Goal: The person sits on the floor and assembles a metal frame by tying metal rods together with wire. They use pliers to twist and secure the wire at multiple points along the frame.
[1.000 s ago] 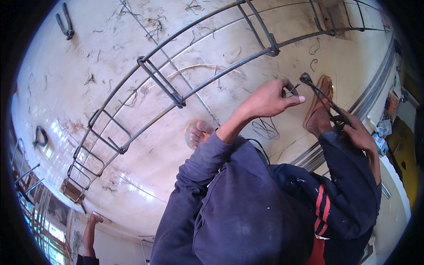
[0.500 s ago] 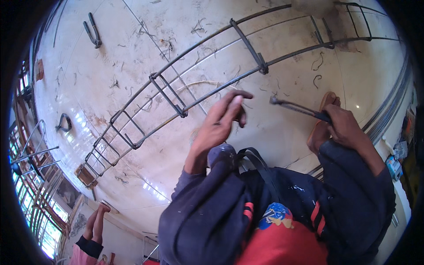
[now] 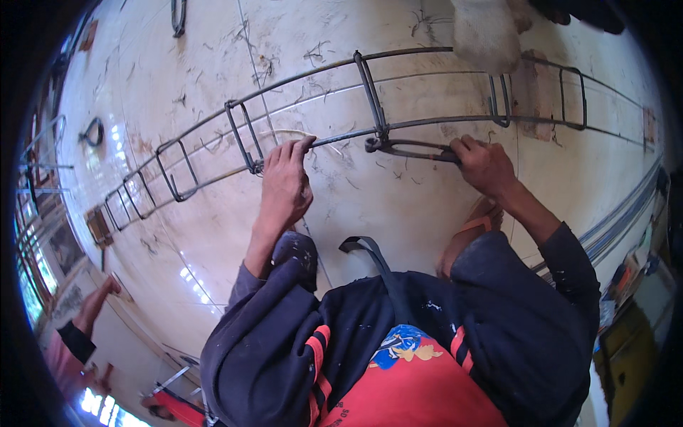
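Observation:
A long cage of thin steel bars (image 3: 313,75) with square stirrups (image 3: 368,89) lies across the tiled floor in front of me. My right hand (image 3: 489,167) is closed round the handles of a pair of dark end-cutting pincers (image 3: 413,149). Their jaws are at the near bar, just beside the foot of the middle stirrup. Farther left, my left hand (image 3: 286,178) is closed on the near bar (image 3: 334,139), next to another stirrup's corner. Its palm side is hidden, so I cannot see whether it also holds wire.
Scraps of tie wire (image 3: 316,51) litter the floor. A second pair of pincers (image 3: 178,18) lies at the far left. Long bars (image 3: 619,213) run along the right. A pale, fuzzy shape (image 3: 487,35) covers part of the far bar. Another person's leg (image 3: 96,306) shows at lower left.
The pincers have swung left and up from beside my foot to the near bar. My left hand has moved from the air onto that bar. The view has shifted.

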{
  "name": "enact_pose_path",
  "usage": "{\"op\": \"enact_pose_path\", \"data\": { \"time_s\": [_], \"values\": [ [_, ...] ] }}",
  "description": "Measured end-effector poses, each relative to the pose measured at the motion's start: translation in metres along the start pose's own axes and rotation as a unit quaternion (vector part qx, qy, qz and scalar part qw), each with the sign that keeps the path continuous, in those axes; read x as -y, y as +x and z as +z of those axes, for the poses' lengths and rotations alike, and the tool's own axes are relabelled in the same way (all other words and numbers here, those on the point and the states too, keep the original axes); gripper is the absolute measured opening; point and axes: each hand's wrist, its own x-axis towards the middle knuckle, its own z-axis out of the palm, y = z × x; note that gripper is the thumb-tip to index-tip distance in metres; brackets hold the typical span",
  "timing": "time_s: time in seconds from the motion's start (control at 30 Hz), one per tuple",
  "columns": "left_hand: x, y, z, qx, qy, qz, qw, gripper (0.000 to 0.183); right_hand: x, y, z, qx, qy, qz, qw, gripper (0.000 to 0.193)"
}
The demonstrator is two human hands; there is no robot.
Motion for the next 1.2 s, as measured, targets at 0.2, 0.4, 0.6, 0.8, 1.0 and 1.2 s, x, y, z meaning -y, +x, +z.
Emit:
{"op": "enact_pose_path", "data": {
  "time_s": [0.2, 0.4, 0.6, 0.8, 1.0, 1.2],
  "values": [
    [-0.004, 0.000, 0.004, -0.025, 0.041, -0.004, 0.999, 0.057, -0.012, 0.009, -0.006, 0.010, -0.026, -0.154, 0.988, 0.014],
    [-0.009, -0.002, 0.002, -0.008, 0.045, -0.031, 0.998, 0.058, -0.009, 0.016, 0.003, 0.028, 0.055, -0.172, 0.983, 0.012],
    [-0.009, 0.001, 0.004, -0.010, 0.049, -0.031, 0.998, 0.056, -0.007, 0.032, -0.002, 0.052, 0.120, 0.016, 0.991, 0.019],
    [-0.009, 0.003, 0.012, -0.051, 0.065, -0.035, 0.996, 0.043, 0.004, 0.004, -0.014, 0.119, 0.262, -0.064, 0.956, 0.019],
    [-0.014, 0.008, 0.023, -0.124, -0.050, -0.019, 0.991, 0.031, 0.003, -0.017, -0.043, 0.058, 0.400, 0.145, 0.903, 0.021],
    [-0.040, 0.003, 0.030, -0.100, -0.011, 0.114, 0.988, 0.030, -0.005, -0.022, -0.056, -0.001, 0.335, 0.153, 0.930, 0.029]
  ]
}}
